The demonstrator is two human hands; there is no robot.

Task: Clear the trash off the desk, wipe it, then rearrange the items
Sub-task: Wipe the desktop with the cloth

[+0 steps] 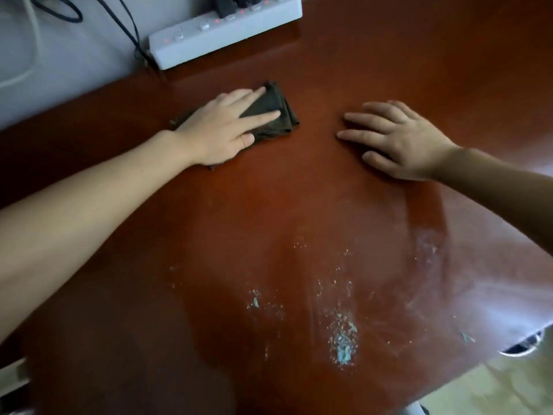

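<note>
Head view, one cloth (288, 116) under flat left hand (221, 131), right hand (402, 140) flat on desk (299, 211), one power strip (224, 35)

Two hands (223, 131) (402, 140), one cloth (273, 110), one power strip (224, 34), one desk (299, 205)

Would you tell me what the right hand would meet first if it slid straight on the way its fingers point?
Probably the dark cloth under the left hand; only bare desk lies before the right hand.
</note>
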